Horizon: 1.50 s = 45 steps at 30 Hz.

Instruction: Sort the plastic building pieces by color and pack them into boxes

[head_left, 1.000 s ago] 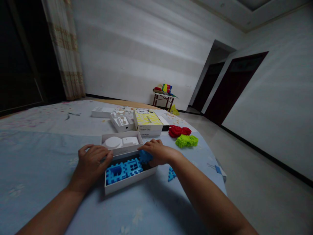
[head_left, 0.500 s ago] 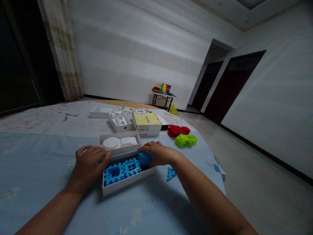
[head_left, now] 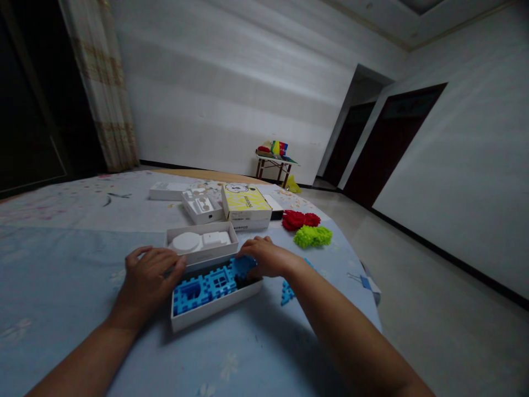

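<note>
An open white box (head_left: 215, 310) on the cloth holds interlocking blue plastic building pieces (head_left: 192, 295), one with a window-like grid (head_left: 221, 281). My left hand (head_left: 149, 275) rests at the box's left end, its fingers loosely bent and apart, its thumb by the back left corner. Over the right end of the box, my right hand (head_left: 266, 257) is closed on a blue building piece (head_left: 243, 266), which sits low inside the box; my fingers partly hide it. Another blue piece (head_left: 287, 292) lies on the cloth, partly behind my right forearm.
Just behind stands a white box with white devices (head_left: 200, 242). Farther back are a yellow box (head_left: 248, 199), a white tray (head_left: 202, 205) and a white lid-like box (head_left: 167, 191). Red pieces (head_left: 300, 220) and green pieces (head_left: 313, 236) lie right, near a blue binder clip (head_left: 365, 282).
My right hand has tilted the blue piece flatter and lower into the box's right end. My left hand stays at the left end. The view has shifted slightly.
</note>
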{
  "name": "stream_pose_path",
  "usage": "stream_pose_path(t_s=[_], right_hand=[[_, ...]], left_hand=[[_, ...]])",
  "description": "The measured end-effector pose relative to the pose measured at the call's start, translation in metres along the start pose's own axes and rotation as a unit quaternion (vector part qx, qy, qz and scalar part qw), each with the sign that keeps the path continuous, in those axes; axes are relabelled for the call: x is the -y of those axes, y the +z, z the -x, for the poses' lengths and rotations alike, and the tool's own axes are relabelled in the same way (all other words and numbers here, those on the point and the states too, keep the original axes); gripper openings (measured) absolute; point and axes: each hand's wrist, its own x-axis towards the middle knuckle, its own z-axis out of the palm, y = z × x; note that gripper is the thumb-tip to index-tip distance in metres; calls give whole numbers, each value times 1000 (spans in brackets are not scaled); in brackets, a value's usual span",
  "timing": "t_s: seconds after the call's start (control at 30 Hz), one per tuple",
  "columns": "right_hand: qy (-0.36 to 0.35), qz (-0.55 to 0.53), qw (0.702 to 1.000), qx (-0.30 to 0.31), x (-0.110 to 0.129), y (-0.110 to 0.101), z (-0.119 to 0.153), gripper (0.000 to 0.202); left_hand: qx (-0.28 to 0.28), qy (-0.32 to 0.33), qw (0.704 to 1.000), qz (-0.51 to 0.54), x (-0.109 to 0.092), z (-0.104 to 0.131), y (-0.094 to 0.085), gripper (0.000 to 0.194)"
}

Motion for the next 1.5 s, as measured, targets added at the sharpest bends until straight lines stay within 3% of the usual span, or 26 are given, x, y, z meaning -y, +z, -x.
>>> stream_pose_path(t_s=[0.2, 0.47, 0.67, 1.03, 1.5], right_hand=[[-20, 8, 999, 31, -1, -3, -3, 52], [-26, 164, 986, 26, 14, -5, -10, 37], [-41, 70, 989, 122, 8, -10, -12, 47], [-54, -31, 996, 62, -2, 4, -17, 44], [-32, 60, 998, 16, 20, 11, -14, 35]], left_hand=[[9, 6, 1000, 8, 2, 0, 1, 26], [12, -1, 1000, 5, 1, 1, -2, 27], [3, 7, 1000, 3, 3, 1, 1, 25], [11, 6, 1000, 6, 0, 0, -1, 27], [18, 8, 1000, 0, 2, -1, -1, 25]])
